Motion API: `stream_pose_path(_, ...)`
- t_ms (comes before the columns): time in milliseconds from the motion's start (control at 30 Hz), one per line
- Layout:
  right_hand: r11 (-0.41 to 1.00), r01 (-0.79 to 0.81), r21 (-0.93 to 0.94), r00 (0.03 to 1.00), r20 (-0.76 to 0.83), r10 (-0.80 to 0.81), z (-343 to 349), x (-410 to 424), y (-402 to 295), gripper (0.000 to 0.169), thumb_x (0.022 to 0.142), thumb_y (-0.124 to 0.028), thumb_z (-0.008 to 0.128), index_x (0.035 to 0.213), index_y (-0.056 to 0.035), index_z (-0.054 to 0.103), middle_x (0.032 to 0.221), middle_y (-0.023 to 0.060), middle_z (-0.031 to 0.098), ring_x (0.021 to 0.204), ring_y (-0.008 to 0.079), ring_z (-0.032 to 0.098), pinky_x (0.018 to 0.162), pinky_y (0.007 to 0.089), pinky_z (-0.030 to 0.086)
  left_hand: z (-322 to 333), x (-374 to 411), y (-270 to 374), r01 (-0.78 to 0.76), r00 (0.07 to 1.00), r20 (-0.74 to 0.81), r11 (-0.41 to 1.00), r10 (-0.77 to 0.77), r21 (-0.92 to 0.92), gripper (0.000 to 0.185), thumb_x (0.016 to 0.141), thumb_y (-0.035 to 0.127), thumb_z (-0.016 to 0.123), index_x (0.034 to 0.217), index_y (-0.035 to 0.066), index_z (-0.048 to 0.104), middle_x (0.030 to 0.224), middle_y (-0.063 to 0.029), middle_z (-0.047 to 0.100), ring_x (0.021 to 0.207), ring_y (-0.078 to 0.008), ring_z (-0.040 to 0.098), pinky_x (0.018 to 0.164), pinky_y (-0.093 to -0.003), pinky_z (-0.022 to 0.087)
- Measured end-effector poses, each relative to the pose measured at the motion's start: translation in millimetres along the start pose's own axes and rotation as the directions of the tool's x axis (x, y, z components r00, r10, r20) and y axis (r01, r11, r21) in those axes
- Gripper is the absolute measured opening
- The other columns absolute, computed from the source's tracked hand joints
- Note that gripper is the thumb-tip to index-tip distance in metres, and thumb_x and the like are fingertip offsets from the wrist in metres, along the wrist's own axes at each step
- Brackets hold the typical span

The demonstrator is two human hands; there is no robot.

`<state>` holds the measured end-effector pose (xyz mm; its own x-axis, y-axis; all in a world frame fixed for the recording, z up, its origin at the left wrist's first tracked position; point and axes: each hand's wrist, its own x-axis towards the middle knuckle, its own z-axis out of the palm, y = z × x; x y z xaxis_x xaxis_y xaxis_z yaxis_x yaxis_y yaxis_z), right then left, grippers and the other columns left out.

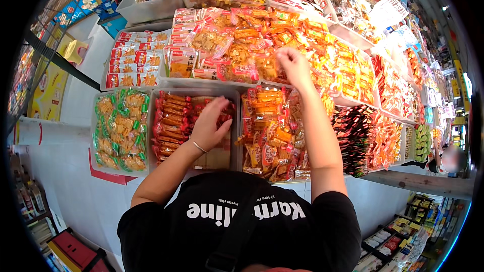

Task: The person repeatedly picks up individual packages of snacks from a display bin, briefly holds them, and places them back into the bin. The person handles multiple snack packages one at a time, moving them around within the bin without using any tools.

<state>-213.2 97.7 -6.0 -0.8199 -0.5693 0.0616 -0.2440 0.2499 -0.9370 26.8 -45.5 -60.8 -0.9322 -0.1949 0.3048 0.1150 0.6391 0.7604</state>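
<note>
My left hand (211, 124), a bracelet at its wrist, is over the plastic bin (239, 132) holding rows of red-ended snack packets (172, 121). Its fingers are apart and reach the bin's back part; they look slightly blurred, and whether they touch packets cannot be told. My right hand (293, 62) is curled above orange snack packets (266, 66) in the middle row. Its fingertips are close together, and whether they pinch a packet does not show. Left of it lie clear bags with pink labels (238, 70) and white packets of enoki mushrooms (181, 62).
Green-edged snack bags (123, 128) fill the left front bin. Orange packets (268, 143) and dark packets (351, 136) lie to the right. More bins (151, 11) stand behind. A wooden rail (419, 182) is at right, and a person (452, 160) is far right.
</note>
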Motion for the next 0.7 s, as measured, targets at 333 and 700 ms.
stream_pose_path(333, 0.981, -0.087, 0.175, 0.879, 0.478, -0.007, 47.3, -80.1, -62.7, 0.019, 0.076, -0.011, 0.06, 0.092, -0.0027, 0.056, 0.085, 0.0007, 0.053, 0.079, 0.008, 0.049, 0.068, 0.0233, 0.04, -26.8, 33.2, 65.9, 0.515, 0.855, 0.384, 0.657, -0.349, -0.55, 0.028, 0.081, 0.016, 0.058, 0.102, 0.004, 0.044, 0.077, -0.001, 0.055, 0.065, -0.0039, 0.049, 0.054, -0.0201, 0.042)
stream_pose_path(700, 0.87, -0.314, 0.381, 0.887, 0.444, 0.125, 44.6, -87.2, -56.0, 0.019, 0.084, -0.021, 0.054, 0.093, -0.0046, 0.054, 0.068, -0.0035, 0.054, 0.054, 0.0034, 0.045, 0.046, 0.0172, 0.034, -33.2, 24.9, 47.6, 0.386, 0.863, 0.371, -0.027, -0.344, -0.922, 0.036, 0.08, 0.011, 0.057, 0.112, 0.006, 0.04, 0.104, -0.0078, 0.053, 0.091, -0.0144, 0.055, 0.076, -0.0286, 0.048)
